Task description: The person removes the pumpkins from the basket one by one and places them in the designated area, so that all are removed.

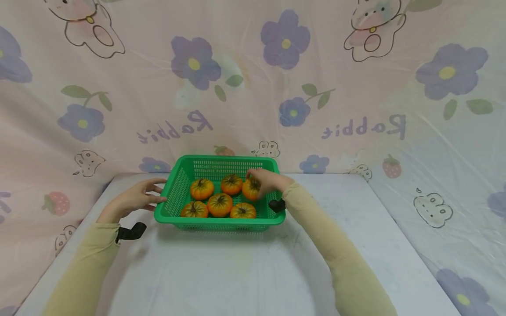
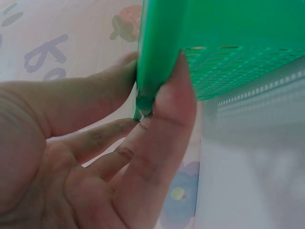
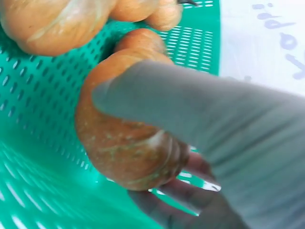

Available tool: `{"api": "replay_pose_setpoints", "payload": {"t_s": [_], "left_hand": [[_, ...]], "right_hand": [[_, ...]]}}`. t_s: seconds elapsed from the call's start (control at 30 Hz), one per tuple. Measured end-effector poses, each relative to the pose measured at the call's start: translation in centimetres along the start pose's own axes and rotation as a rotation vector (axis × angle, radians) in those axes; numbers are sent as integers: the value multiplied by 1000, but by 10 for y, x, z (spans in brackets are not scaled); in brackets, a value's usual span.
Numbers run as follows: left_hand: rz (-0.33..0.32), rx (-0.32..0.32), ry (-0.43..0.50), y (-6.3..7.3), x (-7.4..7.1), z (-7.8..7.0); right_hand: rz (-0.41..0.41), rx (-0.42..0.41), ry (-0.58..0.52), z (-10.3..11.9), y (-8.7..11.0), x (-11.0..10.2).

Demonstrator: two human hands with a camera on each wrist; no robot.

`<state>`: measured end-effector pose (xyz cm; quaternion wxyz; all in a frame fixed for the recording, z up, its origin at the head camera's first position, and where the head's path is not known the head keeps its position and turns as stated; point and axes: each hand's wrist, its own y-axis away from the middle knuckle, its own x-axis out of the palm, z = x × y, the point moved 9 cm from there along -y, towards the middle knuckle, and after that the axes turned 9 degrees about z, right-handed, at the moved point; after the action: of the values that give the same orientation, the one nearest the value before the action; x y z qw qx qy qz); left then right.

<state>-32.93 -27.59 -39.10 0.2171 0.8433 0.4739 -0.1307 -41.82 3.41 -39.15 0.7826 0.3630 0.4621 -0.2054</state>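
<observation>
head view, on my remote feed: a person's right hand reaches into a green basket and grips an orange pumpkin at the right of the back row, near the basket's right end. from the right wrist camera i see the thumb laid across one side of the pumpkin and the other fingers curled about the far side; whether it touches the basket floor, i cannot tell. the left hand, at the opposite end, pinches the basket rim; my left wrist view shows it clamped between the thumb and a finger. five other pumpkins lie in the basket, two in the back row and three along the front. the basket stands on a white table before a pale pink cloth printed with purple flowers. pale yellow sleeves cover both arms, with a black piece at each wrist.
</observation>
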Motion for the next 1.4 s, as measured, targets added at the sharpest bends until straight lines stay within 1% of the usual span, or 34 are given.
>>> {"api": "replay_pose_setpoints", "payload": {"t_s": [0.13, 0.23, 0.43, 0.57, 0.7, 0.87, 1.1, 1.2, 1.3, 1.4], "left_hand": [[-18, 1, 4, 1, -1, 2], [-25, 3, 15, 2, -1, 4], [-22, 16, 40, 5, 1, 4], [-30, 22, 42, 7, 1, 3], [-33, 27, 50, 8, 0, 3], [-42, 33, 42, 8, -1, 5], [-41, 38, 49, 10, 4, 5], [-41, 35, 43, 9, 5, 2], [-48, 26, 28, 9, 4, -1], [-51, 15, 24, 10, 4, -2]], "right_hand": [[-45, -64, -36, 4, 10, -12], [-69, -116, -92, 5, 18, -19], [-150, -209, -203, -2, 36, -31], [-210, -250, -244, -7, 49, -40], [-250, -247, -310, -16, 59, -46], [-301, -260, -385, -33, 73, -45], [-352, -231, -455, -71, 92, -36], [-369, -220, -453, -83, 99, -37], [-382, -203, -435, -89, 106, -40], [-392, -170, -407, -96, 109, -41]]}}
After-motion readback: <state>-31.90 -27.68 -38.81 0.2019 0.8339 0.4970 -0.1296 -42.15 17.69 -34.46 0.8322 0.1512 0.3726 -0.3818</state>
